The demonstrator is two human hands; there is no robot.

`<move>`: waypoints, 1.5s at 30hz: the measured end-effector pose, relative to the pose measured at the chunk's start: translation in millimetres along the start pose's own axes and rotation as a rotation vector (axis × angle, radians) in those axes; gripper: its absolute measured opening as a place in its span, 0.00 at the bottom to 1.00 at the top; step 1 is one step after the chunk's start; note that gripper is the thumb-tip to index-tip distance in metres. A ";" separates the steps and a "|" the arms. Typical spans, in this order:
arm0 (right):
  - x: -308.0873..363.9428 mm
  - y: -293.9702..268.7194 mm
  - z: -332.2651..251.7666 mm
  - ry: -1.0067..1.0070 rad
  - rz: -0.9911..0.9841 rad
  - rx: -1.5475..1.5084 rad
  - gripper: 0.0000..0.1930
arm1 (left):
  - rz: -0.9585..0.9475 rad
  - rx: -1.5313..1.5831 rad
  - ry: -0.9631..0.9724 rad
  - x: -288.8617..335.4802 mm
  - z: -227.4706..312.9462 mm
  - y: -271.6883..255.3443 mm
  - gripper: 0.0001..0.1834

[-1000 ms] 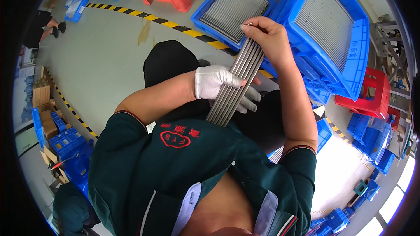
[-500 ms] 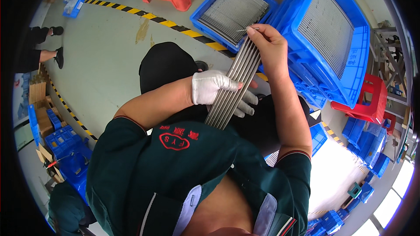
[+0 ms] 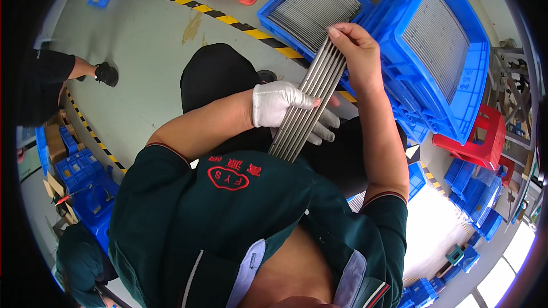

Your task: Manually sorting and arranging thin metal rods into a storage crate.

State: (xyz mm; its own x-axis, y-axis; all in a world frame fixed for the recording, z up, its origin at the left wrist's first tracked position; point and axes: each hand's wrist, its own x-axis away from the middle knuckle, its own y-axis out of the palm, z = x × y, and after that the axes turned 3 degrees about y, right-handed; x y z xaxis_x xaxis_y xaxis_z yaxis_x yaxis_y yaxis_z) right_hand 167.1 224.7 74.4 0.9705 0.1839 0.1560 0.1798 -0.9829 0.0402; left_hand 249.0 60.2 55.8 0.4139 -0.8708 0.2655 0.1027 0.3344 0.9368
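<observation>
Since the earlier frame, a passer-by's shoe (image 3: 107, 74) is showing farther in from the left edge, the blue tray (image 3: 279, 32) at upper centre is appearing slightly farther up and right, and a thin pin is no longer sticking out clear of the right fingertips.

Several slim metal rods (image 3: 306, 100) are lying side by side as a flat bundle at the centre of the frame, slanting from lower left to upper right. Their lower ends are reaching the shirt front (image 3: 260, 194); whether they are touching it cannot be told.

Grip, left hand (image 3: 277, 104): gloved, clamping the bundle near mid-length, the thumb pressing across the top and the fingers wrapping beneath. Grip, right hand (image 3: 361, 51): bare, tips of thumb and forefinger pressing together at the upper ends; what is sitting between them, if anything, is too small to tell.

Handling, by judgement: the rods are looking stiff, smooth and moderately heavy as a group, hardly fragile, yet prone to sliding lengthwise or rolling over one another. Mid-length is offering the best balanced hold, thumb spanning every rod; the ends are suiting only a light fingertip touch.
</observation>
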 end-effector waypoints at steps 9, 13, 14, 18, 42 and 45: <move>2.8 1.2 -1.8 -0.033 0.027 0.082 0.07 | 0.012 -0.008 -0.010 1.3 -0.8 -1.4 0.20; 2.7 -0.8 -1.7 -0.033 0.027 0.103 0.07 | 0.033 -0.027 0.005 -0.3 -2.3 -0.4 0.20; 3.0 -0.7 -1.4 -0.034 0.029 0.104 0.07 | 0.039 -0.029 0.012 -0.4 -2.6 -1.0 0.20; 2.6 -2.0 0.8 -0.036 0.053 0.040 0.07 | 0.051 -0.043 0.034 0.4 -1.4 1.8 0.21; 5.2 4.6 8.1 -0.016 0.082 -0.016 0.07 | 0.066 -0.031 0.015 1.3 0.7 -0.6 0.24; 5.1 3.8 9.4 -0.027 0.085 0.010 0.07 | 0.062 -0.049 0.021 0.7 0.2 -1.1 0.23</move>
State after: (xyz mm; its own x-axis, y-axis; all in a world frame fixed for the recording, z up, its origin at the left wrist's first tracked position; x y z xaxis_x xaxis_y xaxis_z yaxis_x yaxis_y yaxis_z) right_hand 174.2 221.9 66.0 0.9862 0.0998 0.1319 0.0983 -0.9950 0.0176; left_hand 249.1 59.2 55.0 0.4398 -0.8402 0.3172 0.1200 0.4050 0.9064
